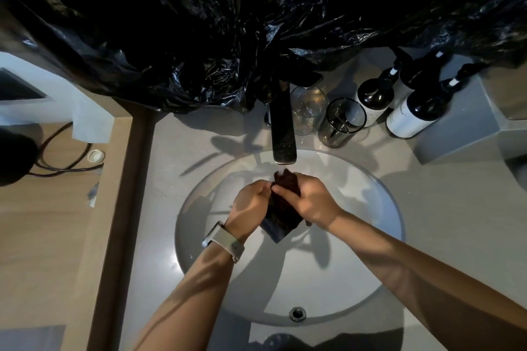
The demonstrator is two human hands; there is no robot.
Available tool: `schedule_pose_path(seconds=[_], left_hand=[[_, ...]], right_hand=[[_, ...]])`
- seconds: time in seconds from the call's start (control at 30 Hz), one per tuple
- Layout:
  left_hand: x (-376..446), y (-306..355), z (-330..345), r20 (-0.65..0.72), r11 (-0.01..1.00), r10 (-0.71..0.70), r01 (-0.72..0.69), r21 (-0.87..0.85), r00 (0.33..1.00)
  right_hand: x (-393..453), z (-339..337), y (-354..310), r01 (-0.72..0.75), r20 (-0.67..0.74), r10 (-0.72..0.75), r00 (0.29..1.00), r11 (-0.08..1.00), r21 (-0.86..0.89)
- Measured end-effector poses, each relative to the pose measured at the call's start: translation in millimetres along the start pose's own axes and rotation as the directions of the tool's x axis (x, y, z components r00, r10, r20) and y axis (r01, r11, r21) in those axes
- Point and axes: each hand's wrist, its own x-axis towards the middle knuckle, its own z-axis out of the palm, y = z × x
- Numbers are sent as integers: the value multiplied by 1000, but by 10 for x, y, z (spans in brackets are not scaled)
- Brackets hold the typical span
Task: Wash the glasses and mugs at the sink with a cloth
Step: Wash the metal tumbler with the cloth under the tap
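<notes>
Over the round white sink [370, 236], a dark cloth [281, 215] is held between both hands under the running water of the dark tap [282, 134]. My left hand [251, 204] grips its left side and my right hand [310, 199] grips its right side; the cloth's lower corner hangs down below them. A clear glass [308, 108] and a dark-rimmed glass [342, 122] stand upright on the counter just right of the tap, behind the basin. No mug is visible.
Two dark pump bottles [373, 100] [419, 111] stand right of the glasses. Black plastic sheeting [228, 23] hangs over the back wall and the tap's base. A grey box [467, 122] sits far right. A wooden ledge with a black cable [62, 151] lies left.
</notes>
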Motion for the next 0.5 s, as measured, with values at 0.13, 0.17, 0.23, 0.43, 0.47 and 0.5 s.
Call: schedule_pose_path(seconds=[0.13, 0.17, 0.23, 0.43, 0.47, 0.5], left_hand=[[79, 6, -43, 66, 994, 59, -65, 85, 996], [96, 8, -47, 68, 992, 71, -77, 99, 995], [126, 38, -36, 81, 995, 64, -70, 76, 995], [106, 118, 79, 2, 997, 15, -15, 78, 1000], [104, 120, 97, -19, 994, 13, -11, 106, 1000], [89, 149, 109, -41, 991, 15, -9, 134, 999]], right_hand=[[37, -168, 13, -238, 236, 179, 955, 939, 248], [39, -229, 19, -291, 288, 215, 933, 922, 257], [54, -296, 49, -332, 317, 252, 914, 915, 229], [68, -107, 99, 25, -77, -59, 995, 923, -384], [45, -75, 111, 40, -134, -103, 986, 913, -406], [16, -44, 138, 56, -177, -132, 975, 924, -378]])
